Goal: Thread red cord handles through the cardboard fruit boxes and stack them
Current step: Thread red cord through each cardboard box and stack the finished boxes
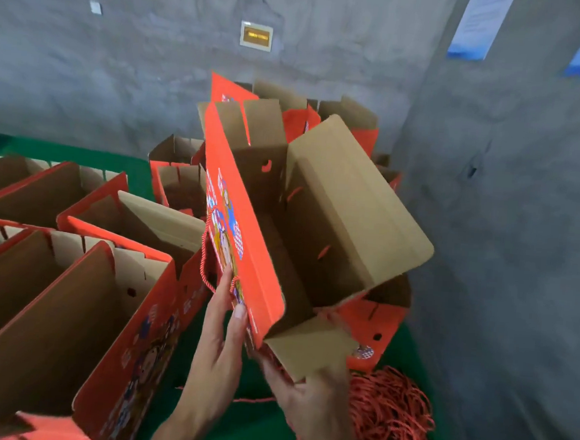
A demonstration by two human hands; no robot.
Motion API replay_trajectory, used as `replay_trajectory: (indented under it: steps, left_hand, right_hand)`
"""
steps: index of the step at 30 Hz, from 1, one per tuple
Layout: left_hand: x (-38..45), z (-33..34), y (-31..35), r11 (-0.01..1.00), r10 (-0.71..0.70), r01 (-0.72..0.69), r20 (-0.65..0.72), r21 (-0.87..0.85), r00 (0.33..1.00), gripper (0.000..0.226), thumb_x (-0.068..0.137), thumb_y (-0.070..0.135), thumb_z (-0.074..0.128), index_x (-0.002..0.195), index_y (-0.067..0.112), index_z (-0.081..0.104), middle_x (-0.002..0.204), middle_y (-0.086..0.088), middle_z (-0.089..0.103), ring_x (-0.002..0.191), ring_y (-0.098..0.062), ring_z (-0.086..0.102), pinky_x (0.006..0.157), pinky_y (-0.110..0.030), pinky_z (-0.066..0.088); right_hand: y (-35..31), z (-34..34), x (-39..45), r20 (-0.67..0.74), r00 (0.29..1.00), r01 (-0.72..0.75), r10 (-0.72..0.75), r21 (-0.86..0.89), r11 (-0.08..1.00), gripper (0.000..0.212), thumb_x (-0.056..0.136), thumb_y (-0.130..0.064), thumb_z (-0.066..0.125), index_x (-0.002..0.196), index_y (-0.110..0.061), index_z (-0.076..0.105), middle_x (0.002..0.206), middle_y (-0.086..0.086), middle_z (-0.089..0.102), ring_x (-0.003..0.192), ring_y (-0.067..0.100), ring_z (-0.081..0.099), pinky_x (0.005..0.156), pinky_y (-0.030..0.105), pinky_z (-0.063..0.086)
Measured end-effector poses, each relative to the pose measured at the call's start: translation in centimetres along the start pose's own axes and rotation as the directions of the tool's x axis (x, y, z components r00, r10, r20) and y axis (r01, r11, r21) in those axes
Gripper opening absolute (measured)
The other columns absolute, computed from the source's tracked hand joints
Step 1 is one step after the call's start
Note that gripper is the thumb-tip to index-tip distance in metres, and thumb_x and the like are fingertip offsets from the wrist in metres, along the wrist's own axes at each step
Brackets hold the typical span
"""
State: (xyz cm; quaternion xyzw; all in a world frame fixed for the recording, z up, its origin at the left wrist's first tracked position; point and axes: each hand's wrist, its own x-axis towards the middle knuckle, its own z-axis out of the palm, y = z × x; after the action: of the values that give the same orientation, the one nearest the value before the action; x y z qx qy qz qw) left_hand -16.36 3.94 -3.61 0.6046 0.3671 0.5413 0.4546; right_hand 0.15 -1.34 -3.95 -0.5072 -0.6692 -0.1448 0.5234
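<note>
I hold an open red cardboard fruit box (301,227) tilted in the air, its brown inside facing me and its flaps spread. My left hand (219,345) presses against the printed red side near the bottom corner, thumb on the panel. A red-and-white cord handle (206,265) loops out of that side just above my fingers. My right hand (307,396) grips the box's lower brown flap from below. A heap of loose red cords (391,419) lies on the green surface at the lower right.
Several open red boxes (82,274) stand in rows on the left. More boxes (181,178) are piled behind the held one against the grey concrete wall (503,234). Green floor covering (250,419) shows between my arms.
</note>
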Motion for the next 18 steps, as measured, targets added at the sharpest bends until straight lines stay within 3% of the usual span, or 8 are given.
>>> replay_trajectory:
  steps: [2,4,6,8,10,13,18]
  left_hand:
    - [1.0,-0.3,0.7,1.000,0.022,-0.022,-0.031,0.001,0.999,0.062,0.095,0.073,0.037,0.152,0.059,0.018,0.158,0.036,0.020,0.149,0.005,0.023,0.118,-0.055,0.033]
    - [1.8,-0.7,1.3,0.999,0.032,-0.032,-0.043,-0.002,0.999,0.061,0.095,0.072,0.038,0.152,0.059,0.020,0.159,0.035,0.022,0.149,0.004,0.023,0.119,-0.054,0.031]
    - [2.7,-1.2,1.9,0.999,0.042,-0.042,-0.075,-0.001,0.996,0.061,0.094,0.074,0.038,0.151,0.060,0.021,0.158,0.035,0.024,0.149,0.003,0.024,0.120,-0.053,0.031]
    - [3.7,-2.0,2.8,0.999,0.052,-0.051,-0.082,0.009,0.995,0.059,0.094,0.073,0.036,0.149,0.063,0.018,0.157,0.037,0.023,0.149,0.002,0.024,0.121,-0.053,0.028]
    - [5.1,-3.0,3.9,1.000,0.028,-0.028,-0.092,-0.001,0.995,0.058,0.093,0.075,0.036,0.147,0.068,0.016,0.156,0.038,0.024,0.149,-0.001,0.025,0.122,-0.053,0.028]
    - [7.3,-4.9,5.6,0.999,0.007,-0.011,-0.097,-0.044,0.995,0.056,0.091,0.078,0.035,0.143,0.073,0.015,0.158,0.033,0.025,0.149,-0.005,0.028,0.122,-0.053,0.027]
    - [12.0,-8.5,7.6,0.993,0.111,-0.116,-0.185,-0.022,0.977,0.050,0.105,0.057,0.029,0.154,0.047,0.027,0.154,0.012,0.043,0.144,-0.013,0.041,0.118,-0.050,0.035]
  right_hand:
    - [-0.2,2.4,-0.8,0.148,0.988,-0.046,0.036,0.062,0.997,0.056,0.078,-0.039,0.092,0.127,-0.035,0.067,0.135,0.017,0.061,0.134,0.026,0.055,0.111,0.018,0.042]
    - [-0.8,3.7,1.8,0.095,0.992,-0.091,0.078,0.150,0.984,0.060,0.080,-0.043,0.090,0.133,-0.039,0.060,0.138,0.019,0.059,0.140,0.018,0.049,0.114,0.015,0.037]
    - [-0.1,3.8,4.0,0.023,1.000,-0.015,0.012,0.099,0.995,0.059,0.081,-0.043,0.089,0.132,-0.038,0.060,0.140,0.020,0.058,0.144,0.008,0.041,0.115,0.012,0.033]
    - [-1.4,5.4,5.1,0.073,0.996,0.033,-0.042,0.124,0.992,0.051,0.085,-0.043,0.085,0.130,-0.032,0.063,0.142,0.020,0.055,0.144,0.000,0.037,0.115,0.010,0.031]
    - [-1.2,7.0,6.9,0.064,0.995,0.071,-0.083,0.172,0.983,0.042,0.088,-0.042,0.080,0.125,-0.026,0.069,0.146,0.021,0.049,0.140,-0.006,0.039,0.112,0.010,0.036]
    - [-2.1,9.5,10.5,0.076,0.991,0.095,-0.115,0.229,0.969,0.038,0.093,-0.036,0.079,0.128,-0.034,0.068,0.149,0.016,0.044,0.130,-0.008,0.047,0.104,0.015,0.047]
    - [-3.3,15.2,15.5,0.080,0.985,0.118,-0.150,0.320,0.940,0.025,0.100,-0.027,0.071,0.124,-0.026,0.073,0.146,0.012,0.042,0.113,-0.003,0.062,0.099,0.019,0.052]
